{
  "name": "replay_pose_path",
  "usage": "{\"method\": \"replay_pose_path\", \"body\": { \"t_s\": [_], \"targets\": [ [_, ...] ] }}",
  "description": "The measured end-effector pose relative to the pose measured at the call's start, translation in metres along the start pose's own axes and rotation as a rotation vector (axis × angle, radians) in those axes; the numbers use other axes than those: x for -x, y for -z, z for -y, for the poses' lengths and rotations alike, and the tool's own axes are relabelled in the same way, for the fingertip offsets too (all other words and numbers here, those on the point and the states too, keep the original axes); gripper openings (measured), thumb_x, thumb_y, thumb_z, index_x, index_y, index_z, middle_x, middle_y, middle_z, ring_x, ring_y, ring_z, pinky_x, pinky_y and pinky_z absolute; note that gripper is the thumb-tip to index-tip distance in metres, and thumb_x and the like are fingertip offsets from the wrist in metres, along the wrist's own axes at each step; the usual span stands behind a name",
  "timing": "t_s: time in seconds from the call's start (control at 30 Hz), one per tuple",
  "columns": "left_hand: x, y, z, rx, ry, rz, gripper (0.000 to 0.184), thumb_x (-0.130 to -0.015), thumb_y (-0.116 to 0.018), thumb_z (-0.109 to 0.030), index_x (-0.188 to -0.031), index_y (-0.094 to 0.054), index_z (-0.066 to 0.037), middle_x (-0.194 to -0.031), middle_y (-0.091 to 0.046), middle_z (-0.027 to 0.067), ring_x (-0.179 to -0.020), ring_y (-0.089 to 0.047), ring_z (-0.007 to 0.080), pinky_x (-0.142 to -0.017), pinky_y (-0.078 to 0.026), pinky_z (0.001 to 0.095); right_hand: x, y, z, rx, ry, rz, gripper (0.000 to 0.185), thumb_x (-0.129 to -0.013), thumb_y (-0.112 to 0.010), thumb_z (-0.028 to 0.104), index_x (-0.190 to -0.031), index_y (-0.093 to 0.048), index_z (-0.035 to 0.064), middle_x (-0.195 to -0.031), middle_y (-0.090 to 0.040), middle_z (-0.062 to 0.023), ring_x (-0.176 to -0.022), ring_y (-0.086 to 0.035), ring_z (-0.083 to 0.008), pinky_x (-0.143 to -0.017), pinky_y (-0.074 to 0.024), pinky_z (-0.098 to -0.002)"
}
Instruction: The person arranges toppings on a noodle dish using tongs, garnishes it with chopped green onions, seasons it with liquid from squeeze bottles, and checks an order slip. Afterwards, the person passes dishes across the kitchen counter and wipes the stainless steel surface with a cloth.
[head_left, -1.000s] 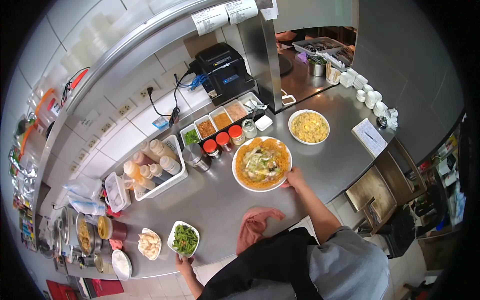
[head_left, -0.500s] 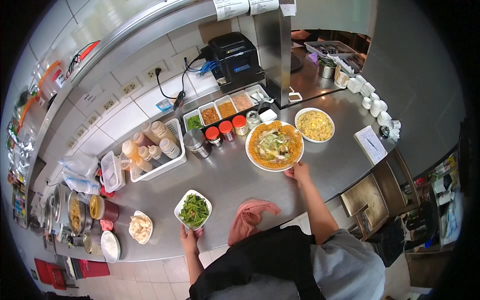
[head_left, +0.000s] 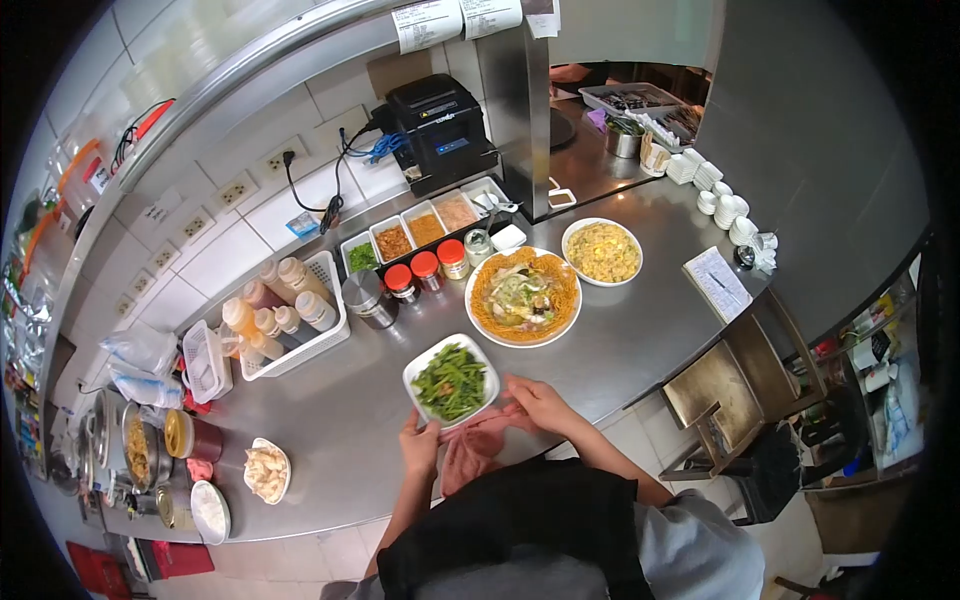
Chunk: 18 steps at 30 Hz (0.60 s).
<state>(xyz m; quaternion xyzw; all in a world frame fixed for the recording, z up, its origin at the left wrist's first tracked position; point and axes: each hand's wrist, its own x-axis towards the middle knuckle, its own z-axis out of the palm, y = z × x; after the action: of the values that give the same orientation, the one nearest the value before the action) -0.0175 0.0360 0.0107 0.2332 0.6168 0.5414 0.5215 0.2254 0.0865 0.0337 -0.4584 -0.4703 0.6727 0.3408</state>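
The white dish of greens (head_left: 414, 370) is over the near part of the counter (head_left: 650, 305), and your left hand (head_left: 420, 440) grasps its rim at 7 o'clock. Your right hand (head_left: 540, 405), at 4 o'clock from the dish, grips the pink cloth (head_left: 472, 462), which bunches below the dish at 6 o'clock. The noodle plate (head_left: 520, 344) sits at 1 o'clock, the yellow-food bowl (head_left: 602, 282) at 2, the bottle basket (head_left: 300, 358) at 10.
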Motion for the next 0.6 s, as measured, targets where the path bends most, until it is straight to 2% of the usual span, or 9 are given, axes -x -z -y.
{"method": "replay_pose_path", "body": {
  "t_s": [0.1,0.2,0.3,0.4,0.43,0.53,0.6],
  "targets": [
    [-0.024,-0.03,0.028,-0.06,-0.116,0.238,0.061,-0.083,-0.049,0.008,-0.142,-0.035,0.004,-0.099,-0.067,0.0188,-0.08,-0.069,0.0262,-0.063,-0.061,0.0346,0.026,0.014,0.025,-0.006,0.05,-0.088,0.046,-0.103,-0.042,0.023,-0.141,-0.04,-0.0008,-0.103,-0.065,-0.0087,-0.08,-0.066,-0.0148,-0.073,-0.0549,-0.027],
    [0.009,-0.082,-0.013,-0.045,0.055,0.361,0.059,-0.088,-0.046,0.003,-0.145,-0.029,0.003,-0.103,-0.065,0.0239,-0.083,-0.07,0.0322,-0.069,-0.062,0.0367,0.042,0.044,0.002,-0.065,0.033,-0.244,0.045,-0.103,-0.042,0.024,-0.141,-0.041,-0.0013,-0.103,-0.066,-0.0104,-0.081,-0.066,-0.0151,-0.072,-0.0557,-0.0275],
    [0.022,-0.111,-0.018,0.013,0.111,0.602,0.058,-0.09,-0.046,0.001,-0.146,-0.03,0.0,-0.103,-0.065,0.0227,-0.083,-0.07,0.0289,-0.069,-0.061,0.036,0.066,0.059,0.003,-0.007,0.075,-0.41,0.037,-0.1,-0.042,0.013,-0.13,-0.052,-0.0048,-0.096,-0.067,-0.0126,-0.073,-0.067,-0.015,-0.067,-0.0564,-0.0257],
    [0.02,-0.133,-0.007,-0.187,0.149,0.704,0.058,-0.092,-0.047,-0.001,-0.147,-0.03,-0.005,-0.103,-0.067,0.0199,-0.083,-0.07,0.0252,-0.071,-0.061,0.0354,0.083,0.071,0.0,0.015,0.073,-0.629,0.032,-0.091,-0.044,0.003,-0.116,-0.06,-0.0102,-0.084,-0.068,-0.0132,-0.062,-0.066,-0.0165,-0.06,-0.0567,-0.0259],
    [0.019,-0.138,-0.006,-0.236,0.108,0.789,0.064,-0.094,-0.052,-0.009,-0.151,-0.022,-0.006,-0.099,-0.068,0.0148,-0.078,-0.071,0.0185,-0.062,-0.056,0.0265,0.086,0.076,-0.006,0.013,0.072,-0.678,0.032,-0.09,-0.044,0.002,-0.114,-0.06,-0.011,-0.083,-0.068,-0.0135,-0.06,-0.066,-0.0169,-0.058,-0.0567,-0.0262],
    [0.031,-0.154,-0.012,-0.33,0.114,0.865,0.069,-0.096,-0.057,-0.014,-0.152,-0.018,-0.008,-0.1,-0.068,0.0133,-0.083,-0.069,0.0145,-0.066,-0.054,0.0239,0.09,0.1,-0.021,-0.001,0.09,-0.812,0.029,-0.085,-0.047,-0.001,-0.104,-0.064,-0.0125,-0.078,-0.068,-0.0143,-0.055,-0.065,-0.0175,-0.052,-0.0556,-0.0272],
    [0.026,-0.148,-0.003,-0.448,-0.076,0.882,0.06,-0.097,-0.058,-0.017,-0.149,-0.029,-0.009,-0.101,-0.067,0.011,-0.087,-0.065,0.0119,-0.068,-0.053,0.0225,0.091,0.124,-0.033,0.023,0.092,-0.872,0.027,-0.084,-0.046,-0.001,-0.099,-0.066,-0.0118,-0.074,-0.067,-0.0136,-0.053,-0.064,-0.0161,-0.049,-0.0541,-0.0267]
  ]
}}
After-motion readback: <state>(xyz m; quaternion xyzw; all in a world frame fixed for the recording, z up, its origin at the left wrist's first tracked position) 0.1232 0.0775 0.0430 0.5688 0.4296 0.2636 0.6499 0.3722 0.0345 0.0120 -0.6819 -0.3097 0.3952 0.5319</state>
